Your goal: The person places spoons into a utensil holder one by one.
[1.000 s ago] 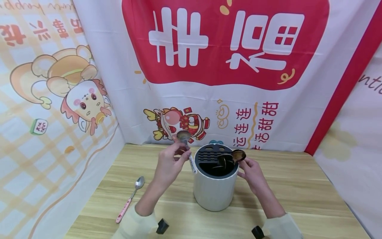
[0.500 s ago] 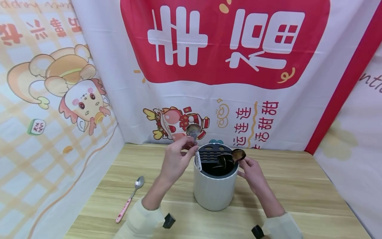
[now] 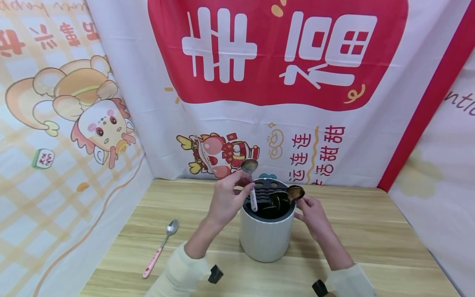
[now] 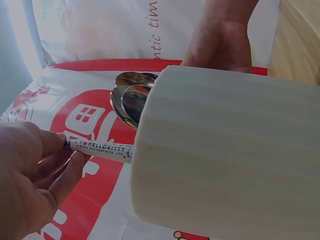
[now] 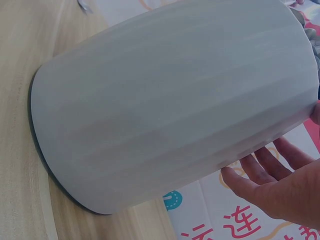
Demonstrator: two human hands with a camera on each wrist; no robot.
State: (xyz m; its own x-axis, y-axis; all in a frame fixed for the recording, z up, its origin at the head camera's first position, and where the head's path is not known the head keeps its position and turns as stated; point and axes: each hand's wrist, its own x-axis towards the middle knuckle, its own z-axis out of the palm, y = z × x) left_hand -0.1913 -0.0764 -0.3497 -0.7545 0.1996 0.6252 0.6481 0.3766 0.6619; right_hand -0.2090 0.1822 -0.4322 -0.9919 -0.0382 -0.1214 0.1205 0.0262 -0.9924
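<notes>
My left hand [image 3: 227, 199] pinches a spoon [image 3: 254, 200] near where its white, printed handle meets the metal. The spoon's bowl points up and its handle points down at the holder's opening. In the left wrist view, the handle [image 4: 102, 148] reaches the rim, and the rim hides its end. The ribbed white utensil holder [image 3: 265, 241] stands upright with a dark slotted top [image 3: 259, 192]. Several dark, shiny spoons [image 3: 295, 192] stick out of its right side. My right hand [image 3: 313, 214] holds the holder's right wall near the rim; its fingers [image 5: 257, 170] touch the side.
A spoon with a pink handle [image 3: 153, 260] lies on the wooden table [image 3: 122, 251], left of the holder. Printed cloths [image 3: 208, 119] hang behind the table and at both sides.
My left hand has moved right with the spoon, bringing the handle from outside the holder's left rim to over its opening. The right hand and the holder stay in place.
</notes>
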